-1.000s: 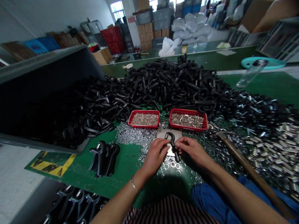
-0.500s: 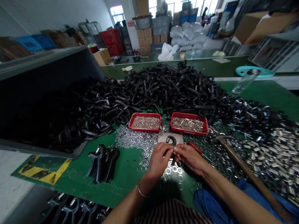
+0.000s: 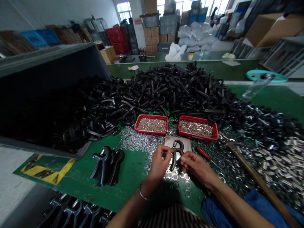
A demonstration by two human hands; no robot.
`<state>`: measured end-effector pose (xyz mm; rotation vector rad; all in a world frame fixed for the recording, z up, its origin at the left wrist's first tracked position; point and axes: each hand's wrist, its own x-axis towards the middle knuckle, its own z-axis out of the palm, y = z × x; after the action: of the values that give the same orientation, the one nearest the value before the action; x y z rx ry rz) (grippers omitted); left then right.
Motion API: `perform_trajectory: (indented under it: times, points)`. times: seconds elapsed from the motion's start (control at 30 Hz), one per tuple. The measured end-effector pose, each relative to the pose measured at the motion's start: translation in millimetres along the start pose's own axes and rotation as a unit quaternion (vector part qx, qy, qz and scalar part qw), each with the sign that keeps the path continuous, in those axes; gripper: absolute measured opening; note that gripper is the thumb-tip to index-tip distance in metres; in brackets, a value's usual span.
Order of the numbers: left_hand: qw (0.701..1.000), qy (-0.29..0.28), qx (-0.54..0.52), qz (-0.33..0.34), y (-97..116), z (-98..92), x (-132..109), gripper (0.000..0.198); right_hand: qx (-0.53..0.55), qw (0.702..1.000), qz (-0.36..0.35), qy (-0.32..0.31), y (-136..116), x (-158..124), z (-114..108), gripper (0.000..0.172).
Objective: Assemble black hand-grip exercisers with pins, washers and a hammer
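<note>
Black part (image 3: pixel 182 147): held over the metal plate (image 3: pixel 187 143), near the middle of the tabletop's (image 3: pixel 134 169) near edge, with its hooked end toward the far edge; a metal pin (image 3: pixel 175 144) is seen at the hook.
Left hand (image 3: pixel 159 161): thumb and fingertips closed on the black part's left side.
Right hand (image 3: pixel 196 165): fingers bent together beside the other side; whether anything is pinched cannot be told.
Handling: judged stiff, fairly light and rather slippery, hardly fragile; best grasped by the legs, clear of the pin.
Tabletop: green, strewn with washers (image 3: pixel 135 141); two red trays (image 3: pixel 151 132) are set beyond the plate, a red-handled screwdriver (image 3: pixel 203 153) and a hammer (image 3: pixel 251 172) are laid toward the right edge, and similar black pieces (image 3: pixel 175 85) are heaped toward the far edge.
Room: a grey bin (image 3: pixel 52 55) is tipped at the left edge; stuffed bags (image 3: pixel 196 34) and cartons (image 3: pixel 152 34) are stacked behind, under bright windows.
</note>
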<state>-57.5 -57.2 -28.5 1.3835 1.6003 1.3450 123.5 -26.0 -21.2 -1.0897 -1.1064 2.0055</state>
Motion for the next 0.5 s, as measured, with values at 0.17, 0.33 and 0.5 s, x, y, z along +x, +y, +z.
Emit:
perform_trajectory:
  times: [0.17,0.33,0.5]
  points:
    - [0.997,-0.043,0.067,0.008,-8,-8.0,10,0.005,-0.123,0.991,-0.046,0.024,-3,-15,-17,0.030]
    - [0.983,-0.075,0.137,0.096,0,-3.1,23,0.005,-0.114,0.990,-0.070,0.048,0,-12,-25,0.031]
    - [0.976,-0.087,0.172,0.097,-2,6.4,29,0.005,-0.084,0.994,-0.071,0.026,8,-8,-28,0.031]
